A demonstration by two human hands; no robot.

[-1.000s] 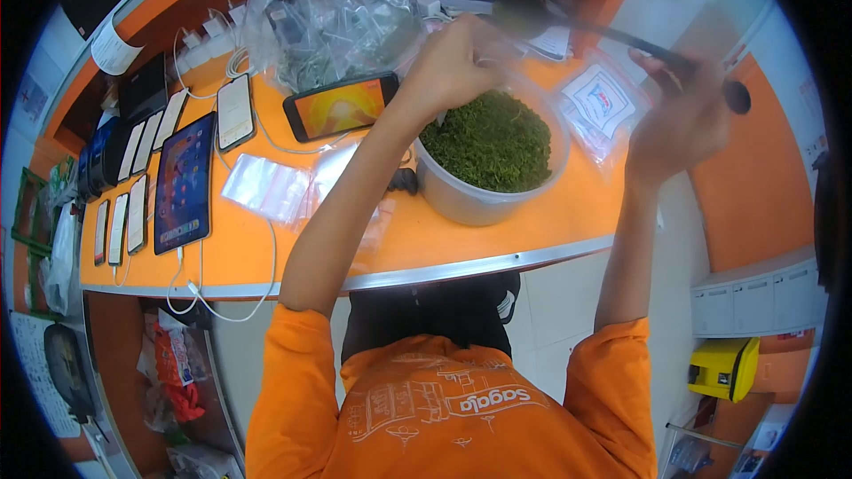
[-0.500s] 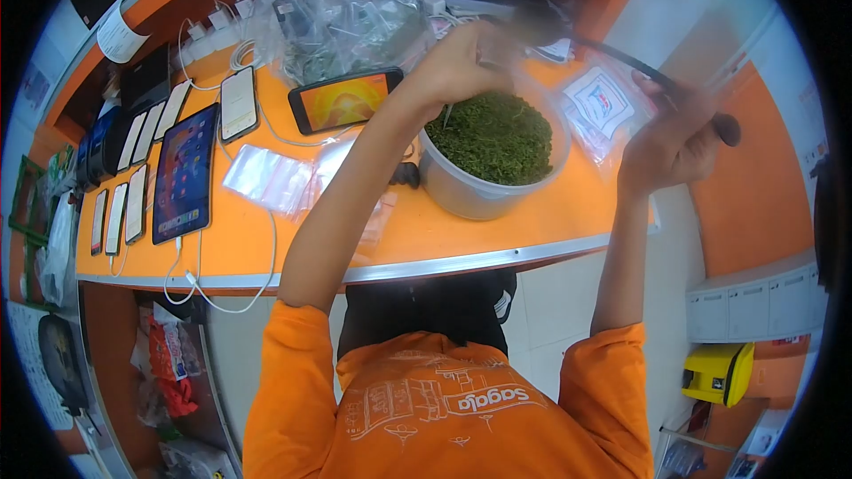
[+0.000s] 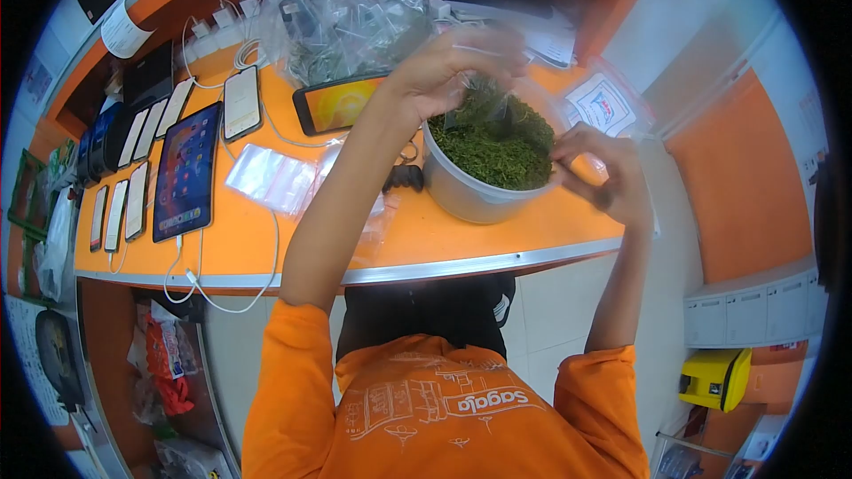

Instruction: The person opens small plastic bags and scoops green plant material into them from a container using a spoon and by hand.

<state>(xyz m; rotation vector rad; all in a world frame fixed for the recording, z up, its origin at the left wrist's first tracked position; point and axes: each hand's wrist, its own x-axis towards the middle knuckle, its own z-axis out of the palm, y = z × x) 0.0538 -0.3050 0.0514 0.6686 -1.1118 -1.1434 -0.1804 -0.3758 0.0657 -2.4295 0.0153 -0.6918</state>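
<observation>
A white plastic tub (image 3: 470, 206) filled with finely chopped green herb (image 3: 497, 160) stands near the table's front edge. My left hand (image 3: 461, 66), partly blurred, is closed at the tub's far left rim on a small clear plastic bag (image 3: 484, 102), which hangs over the herb. My right hand (image 3: 612, 173) is at the tub's right rim with its fingers curled round a black long-handled spoon; only a dark bit near the palm shows, and its bowl is hard to make out in the herb.
A phone (image 3: 337, 106) lies behind my left forearm. Empty zip bags (image 3: 271, 179) and a tablet (image 3: 186, 173) lie to the left, among several phones and cables. A large clear bag (image 3: 346, 22) sits at the back. A printed bag (image 3: 603, 102) lies right of the tub.
My right hand has come down and left from above the table's right side to the tub's rim, bringing the spoon to the herb. My left hand has shifted slightly and stays over the tub.
</observation>
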